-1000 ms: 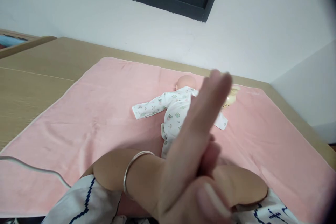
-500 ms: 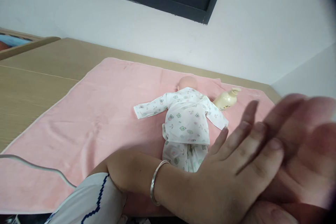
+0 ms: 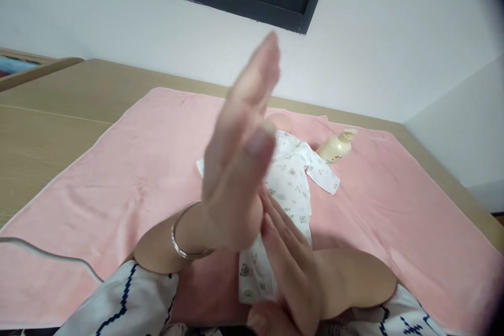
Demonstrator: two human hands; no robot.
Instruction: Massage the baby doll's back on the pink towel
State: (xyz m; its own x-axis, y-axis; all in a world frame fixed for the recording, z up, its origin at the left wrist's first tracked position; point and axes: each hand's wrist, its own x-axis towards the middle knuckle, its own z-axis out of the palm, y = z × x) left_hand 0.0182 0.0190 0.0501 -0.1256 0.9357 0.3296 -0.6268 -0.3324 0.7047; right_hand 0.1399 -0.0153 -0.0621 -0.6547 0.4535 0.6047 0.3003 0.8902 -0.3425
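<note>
My left hand (image 3: 238, 163), with a silver bangle (image 3: 177, 239) at its wrist, is raised upright with fingers stretched out together. Against the heel of its palm lie the fingers of my right hand (image 3: 295, 265), also straightened and pointing up and to the left. Nothing shows in either hand. Beyond them a baby doll (image 3: 291, 189) in a white printed top and trousers lies on a pink blanket (image 3: 169, 131); my hands hide part of its body. A cream pump bottle (image 3: 335, 147) leans beside the doll's right-hand sleeve.
The blanket covers a wooden table (image 3: 51, 136) set against a white wall (image 3: 354, 52). A grey cable (image 3: 51, 257) crosses the blanket at the left. Above is a dark window frame (image 3: 236, 5). A wooden rail (image 3: 43, 71) stands at the far left.
Both hands have moved from the right side to the middle, before the doll. The left hand has turned from lying across the right palm to upright, and the right hand now sits lower.
</note>
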